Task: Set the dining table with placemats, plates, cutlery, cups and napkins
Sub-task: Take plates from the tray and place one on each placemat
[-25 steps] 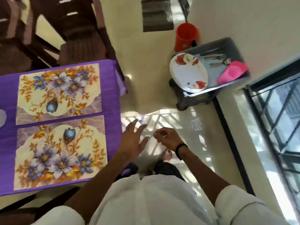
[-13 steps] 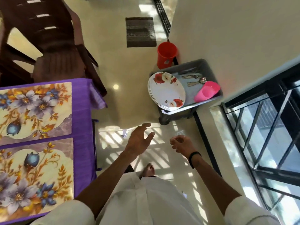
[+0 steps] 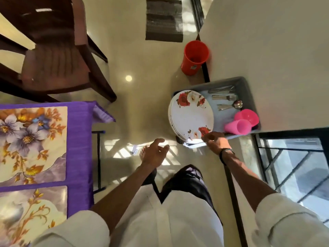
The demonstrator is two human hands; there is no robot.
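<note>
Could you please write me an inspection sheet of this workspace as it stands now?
Surface: table under a purple cloth, two floral placemats laid on it.
Job's things: stack of plates, cutlery and two pink cups sit in a grey tray off the table; white napkins seem to lie under the plates' near edge.
Clutter: red bin and a dark mat on the floor.
Grippers: left hand open in the air; right hand at the plates' near rim, grip unclear.
Cables: nothing seen.
Surroundings: brown chair, wall, barred window.
</note>
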